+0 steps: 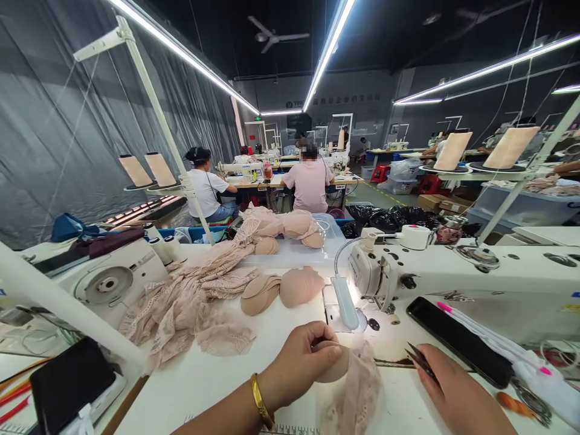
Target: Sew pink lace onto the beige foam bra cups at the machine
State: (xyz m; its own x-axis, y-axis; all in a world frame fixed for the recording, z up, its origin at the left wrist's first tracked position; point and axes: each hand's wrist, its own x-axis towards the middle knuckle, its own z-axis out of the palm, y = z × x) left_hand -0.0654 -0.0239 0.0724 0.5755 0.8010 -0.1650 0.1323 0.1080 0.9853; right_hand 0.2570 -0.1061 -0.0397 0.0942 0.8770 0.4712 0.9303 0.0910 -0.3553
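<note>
My left hand (312,356), with a gold bracelet at the wrist, pinches a beige bra cup (336,368) just in front of the sewing machine (376,272). Pale pink lace fabric (360,393) hangs from the cup down across the white table. In my right hand (446,386) is a pair of dark thread snips (423,361), their pointed blades toward the machine and slightly apart. A lit lamp (345,302) on a bendy neck shines over the needle area, whose needle I cannot make out.
Stacked beige cups (263,293) and a heap of lace (194,308) lie to the left. A black phone (457,341) and white pens with pink ends (493,335) rest at the right. Behind stands a clear plastic bin (335,232); co-workers (309,181) sit beyond. Thread cones (453,151) stand above.
</note>
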